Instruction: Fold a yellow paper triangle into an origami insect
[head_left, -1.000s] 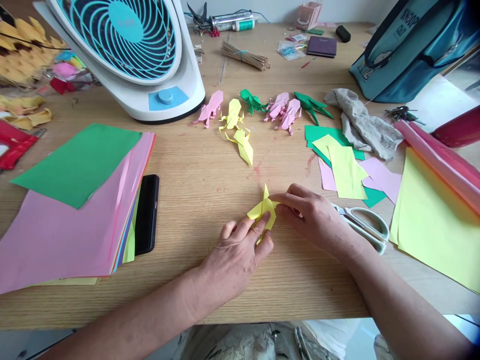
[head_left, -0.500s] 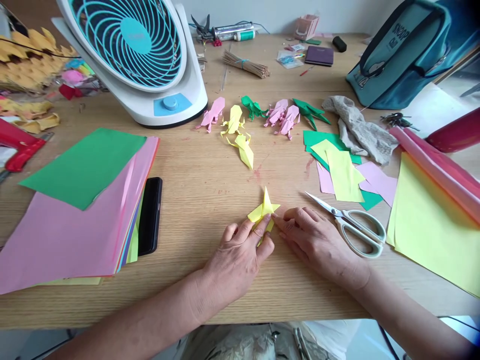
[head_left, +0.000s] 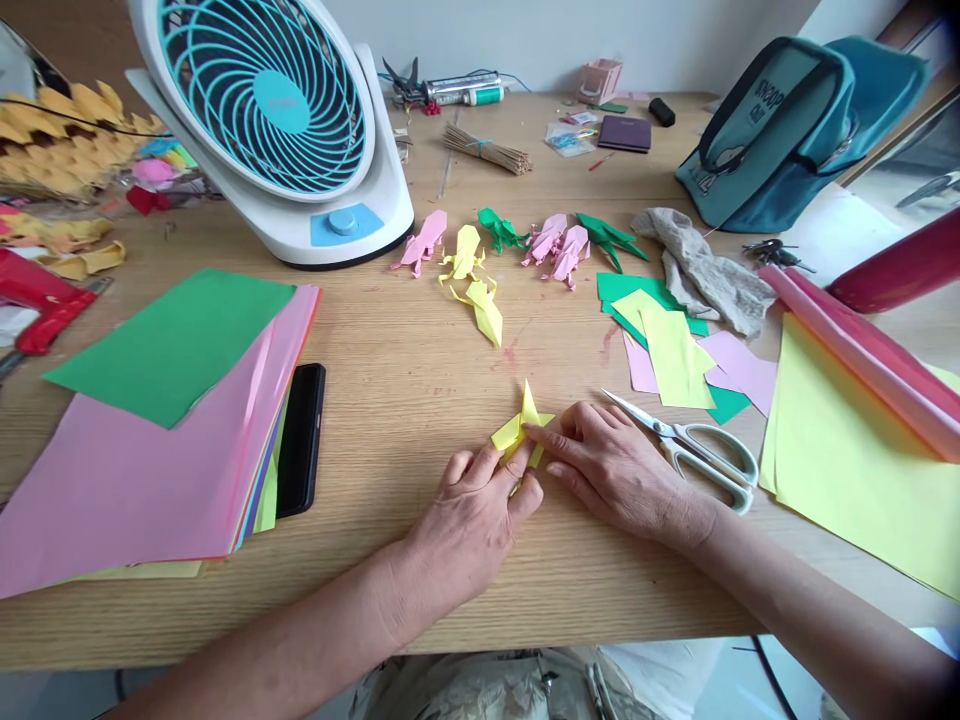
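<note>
A folded yellow paper with several pointed flaps lies on the wooden table in front of me. My left hand holds it down, fingers pressed on its lower left part and partly covering it. From the right, my right hand reaches over with the index finger stretched onto the middle of the paper; its thumb is apart and other fingers are bent. Just beyond that hand lie scissors with pale handles. Farther back stand folded paper figures: yellow, pink and green.
Coloured sheets and a black phone lie at left, a fan behind them. To the right are paper scraps, a grey cloth, yellow sheets and a teal bag. Bundled sticks lie at the back.
My right index finger has moved left and up onto the middle of the yellow paper. My left hand stays pressed on it. The view has tilted slightly.
</note>
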